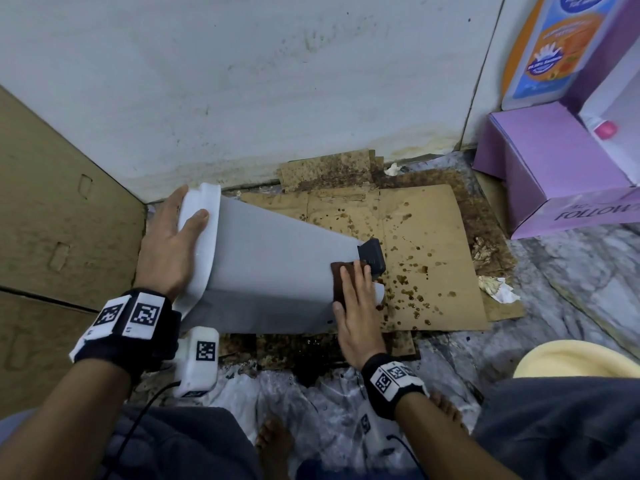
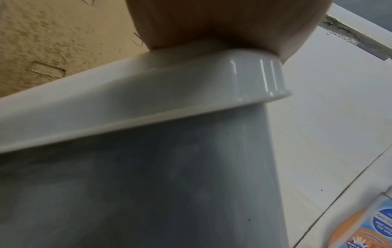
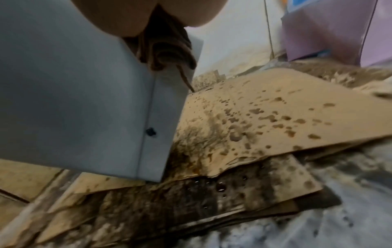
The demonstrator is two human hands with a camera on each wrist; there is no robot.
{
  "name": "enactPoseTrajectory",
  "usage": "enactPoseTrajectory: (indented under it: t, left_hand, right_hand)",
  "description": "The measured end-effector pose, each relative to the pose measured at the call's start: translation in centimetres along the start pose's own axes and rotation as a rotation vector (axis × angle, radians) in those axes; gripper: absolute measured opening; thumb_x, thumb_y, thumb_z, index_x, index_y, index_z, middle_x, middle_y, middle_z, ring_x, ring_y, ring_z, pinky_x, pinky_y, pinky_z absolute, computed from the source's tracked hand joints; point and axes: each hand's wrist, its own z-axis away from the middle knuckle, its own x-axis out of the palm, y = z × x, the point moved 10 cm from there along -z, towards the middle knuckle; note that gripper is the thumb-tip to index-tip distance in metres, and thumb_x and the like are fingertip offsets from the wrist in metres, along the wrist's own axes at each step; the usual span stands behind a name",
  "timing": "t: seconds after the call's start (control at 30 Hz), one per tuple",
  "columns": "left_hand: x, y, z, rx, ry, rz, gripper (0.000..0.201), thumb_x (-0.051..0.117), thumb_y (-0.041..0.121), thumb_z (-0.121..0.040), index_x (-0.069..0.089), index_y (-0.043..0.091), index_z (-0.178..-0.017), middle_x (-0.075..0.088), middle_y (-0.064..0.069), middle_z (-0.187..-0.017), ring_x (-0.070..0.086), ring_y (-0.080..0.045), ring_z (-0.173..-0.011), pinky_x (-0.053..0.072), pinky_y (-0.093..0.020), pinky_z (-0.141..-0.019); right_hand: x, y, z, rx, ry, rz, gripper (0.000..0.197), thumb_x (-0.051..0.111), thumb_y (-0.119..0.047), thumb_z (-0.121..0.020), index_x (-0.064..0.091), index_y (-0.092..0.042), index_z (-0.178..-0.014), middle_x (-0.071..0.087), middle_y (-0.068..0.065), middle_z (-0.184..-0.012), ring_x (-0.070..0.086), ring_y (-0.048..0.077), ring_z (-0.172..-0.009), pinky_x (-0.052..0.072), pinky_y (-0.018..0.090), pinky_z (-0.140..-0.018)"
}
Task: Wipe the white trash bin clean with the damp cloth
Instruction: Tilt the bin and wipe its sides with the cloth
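The white trash bin [image 1: 270, 265] lies tilted on its side over stained cardboard, with its white lid [image 1: 204, 237] to the left and its black pedal [image 1: 372, 256] at the base end. My left hand [image 1: 169, 244] holds the lid, thumb across its rim and fingers over its top. The left wrist view shows the lid rim [image 2: 148, 94] under my palm and the grey body [image 2: 148, 193] below. My right hand [image 1: 356, 299] presses a brown cloth [image 1: 337, 275] flat on the bin's side beside the pedal, fingers straight. From the right wrist, the cloth [image 3: 169, 50] is bunched under my palm against the bin [image 3: 74, 100].
Spotted cardboard sheets [image 1: 433, 254] cover the floor under the bin. A large cardboard box [image 1: 52, 220] stands at the left, and a stained white wall [image 1: 277, 81] behind. A purple box [image 1: 540, 168] is at the right, crumpled paper [image 1: 498, 289] nearby, a yellow object [image 1: 571, 358] by my knee.
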Motion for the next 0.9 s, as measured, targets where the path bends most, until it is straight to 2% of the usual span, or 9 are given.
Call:
enactPoseTrajectory:
  t: [0.07, 0.17, 0.23, 0.33, 0.43, 0.6, 0.67, 0.8, 0.9]
  left_hand:
    - [-0.2, -0.1, 0.1, -0.010, 0.006, 0.005, 0.070, 0.047, 0.063, -0.079, 0.036, 0.045, -0.145, 0.044, 0.008, -0.153, 0.043, -0.021, -0.138, 0.031, -0.049, -0.117]
    - [-0.8, -0.2, 0.4, -0.028, 0.030, 0.033, 0.065, 0.050, 0.056, -0.083, 0.039, 0.043, -0.146, 0.045, 0.007, -0.152, 0.044, -0.020, -0.136, 0.032, -0.047, -0.116]
    - [-1.1, -0.5, 0.7, -0.039, 0.032, 0.072, 0.066, 0.052, 0.055, -0.082, 0.040, 0.042, -0.145, 0.045, 0.007, -0.151, 0.045, -0.019, -0.135, 0.033, -0.047, -0.116]
    - [-1.3, -0.8, 0.7, -0.058, 0.035, 0.122, 0.068, 0.054, 0.057, -0.078, 0.042, 0.043, -0.144, 0.046, 0.009, -0.151, 0.047, -0.018, -0.135, 0.035, -0.046, -0.115]
    - [-1.2, -0.5, 0.6, -0.054, 0.042, 0.100, 0.068, 0.052, 0.054, -0.080, 0.041, 0.041, -0.145, 0.045, 0.009, -0.152, 0.045, -0.017, -0.135, 0.033, -0.045, -0.116]
    - [-0.5, -0.3, 0.4, -0.050, 0.016, 0.092, 0.066, 0.051, 0.063, -0.077, 0.038, 0.051, -0.140, 0.046, 0.009, -0.151, 0.046, -0.019, -0.136, 0.034, -0.049, -0.115]
    - [-0.2, 0.1, 0.3, -0.023, 0.010, 0.077, 0.069, 0.050, 0.063, -0.077, 0.038, 0.046, -0.143, 0.045, 0.006, -0.152, 0.044, -0.020, -0.137, 0.033, -0.049, -0.115]
    - [0.1, 1.0, 0.2, -0.006, 0.006, 0.040, 0.071, 0.048, 0.061, -0.081, 0.036, 0.041, -0.147, 0.042, 0.004, -0.154, 0.041, -0.019, -0.140, 0.030, -0.048, -0.117]
    - [0.2, 1.7, 0.5, 0.017, 0.018, -0.009, 0.064, 0.050, 0.048, -0.091, 0.036, 0.032, -0.151, 0.039, 0.002, -0.156, 0.037, -0.020, -0.142, 0.027, -0.048, -0.119]
  right_hand:
    - [0.1, -1.2, -0.1, 0.018, 0.027, -0.037, 0.057, 0.032, -0.023, -0.103, 0.003, -0.029, -0.152, -0.010, -0.004, -0.161, -0.017, 0.014, -0.147, -0.001, 0.042, -0.121]
    - [0.4, -3.2, 0.3, -0.007, 0.051, -0.060, 0.062, 0.035, -0.007, -0.100, 0.008, -0.027, -0.152, -0.008, -0.003, -0.161, -0.016, 0.013, -0.147, -0.001, 0.040, -0.121]
    - [0.8, -3.8, 1.1, -0.001, 0.076, -0.079, 0.075, 0.038, 0.008, -0.092, 0.010, -0.028, -0.152, -0.005, -0.004, -0.161, -0.012, 0.012, -0.148, 0.004, 0.040, -0.121]
    - [1.3, -2.0, 2.8, 0.156, 0.160, -0.150, 0.090, 0.038, 0.021, -0.084, 0.010, -0.035, -0.150, -0.003, -0.009, -0.161, -0.010, 0.009, -0.148, 0.017, 0.040, -0.120]
    - [1.5, 0.9, 4.4, 0.388, 0.254, -0.256, 0.082, 0.038, 0.012, -0.093, 0.005, -0.039, -0.148, -0.005, -0.012, -0.160, -0.005, 0.010, -0.148, 0.025, 0.036, -0.115]
    - [0.2, 4.2, 3.8, 0.499, 0.326, -0.344, 0.056, 0.037, -0.018, -0.103, 0.009, -0.036, -0.149, -0.004, -0.014, -0.158, 0.010, 0.013, -0.148, 0.023, 0.022, -0.108]
    - [0.1, 4.8, 3.5, 0.535, 0.327, -0.372, 0.054, 0.037, -0.023, -0.103, 0.011, -0.039, -0.147, -0.006, -0.016, -0.157, 0.012, 0.013, -0.147, 0.021, 0.021, -0.108]
    - [0.4, 2.3, 2.8, 0.401, 0.318, -0.331, 0.055, 0.038, -0.022, -0.102, 0.011, -0.039, -0.148, -0.006, -0.012, -0.160, -0.007, 0.009, -0.148, 0.016, 0.034, -0.118]
    - [0.8, -0.6, 2.0, 0.256, 0.290, -0.274, 0.055, 0.036, -0.019, -0.102, 0.014, -0.033, -0.150, 0.000, -0.010, -0.161, -0.010, 0.007, -0.147, 0.010, 0.033, -0.119]
